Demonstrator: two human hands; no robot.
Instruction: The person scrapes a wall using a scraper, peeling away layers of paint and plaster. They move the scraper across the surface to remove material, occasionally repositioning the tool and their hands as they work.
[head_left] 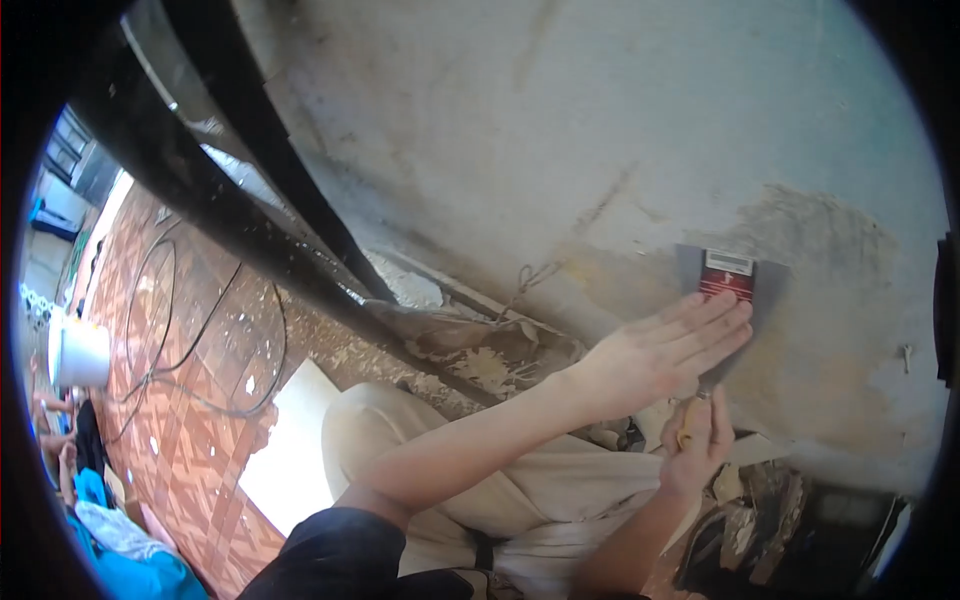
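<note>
A wide putty knife [728, 285] with a red and white label lies with its blade against the wall, its broad edge upward. My right hand [698, 445] is closed around its yellowish handle [686, 432], below the blade. My left hand [665, 350] rests flat on the blade, fingers stretched out together over the label. The wall [500, 120] is pale blue-grey. A rough, darker patch [820, 235] shows just above and to the right of the blade edge.
Dark bars [210, 210] slant across the left. Cables [150, 375], a white bucket [80, 350] and a white sheet [292, 450] are on the patterned floor [185, 470]. Debris [750, 520] lies at lower right. Another person's hand [67, 470] shows at far left.
</note>
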